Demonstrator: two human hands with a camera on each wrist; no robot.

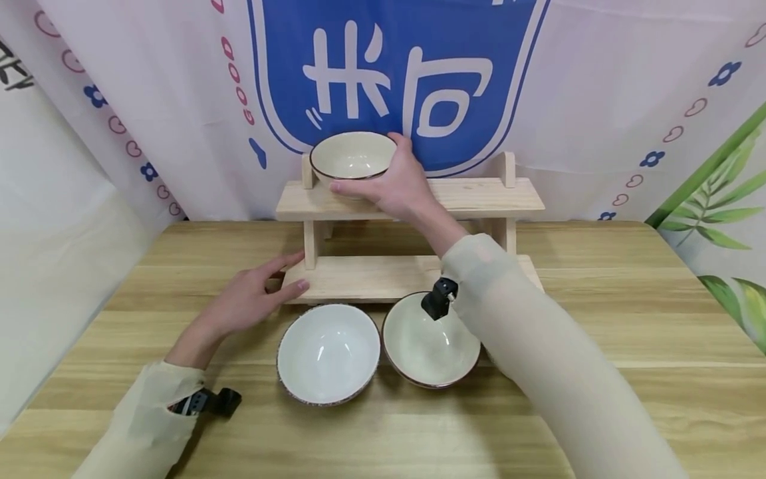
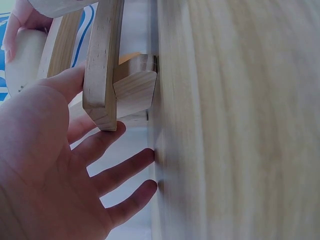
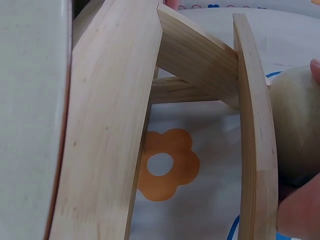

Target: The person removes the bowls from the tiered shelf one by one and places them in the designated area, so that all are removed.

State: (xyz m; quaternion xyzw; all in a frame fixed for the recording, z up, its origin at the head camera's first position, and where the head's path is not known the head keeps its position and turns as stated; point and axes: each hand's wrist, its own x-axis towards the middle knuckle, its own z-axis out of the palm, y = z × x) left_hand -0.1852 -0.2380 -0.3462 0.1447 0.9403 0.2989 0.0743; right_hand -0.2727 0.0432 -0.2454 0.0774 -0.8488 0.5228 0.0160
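My right hand point(image 1: 391, 179) grips a cream bowl point(image 1: 353, 154) with a brown rim, thumb along its near side and fingers at its right. This bowl is upright at the left end of the top shelf of a two-tier wooden stand point(image 1: 479, 193); the right wrist view shows its rounded side point(image 3: 295, 125) close over the board. My left hand point(image 1: 254, 299) touches the left end of the lower shelf point(image 1: 371, 276), thumb at the board and the other fingers spread. In the left wrist view, the fingertips point(image 2: 146, 187) reach down close to the table.
On the table point(image 1: 598, 319), in front of the stand, a white bowl point(image 1: 329, 356) with a speckled rim sits beside another cream bowl point(image 1: 427, 346). My right sleeve point(image 1: 538, 346) partly hides a further bowl. A printed curtain point(image 1: 197, 80) hangs behind the stand.
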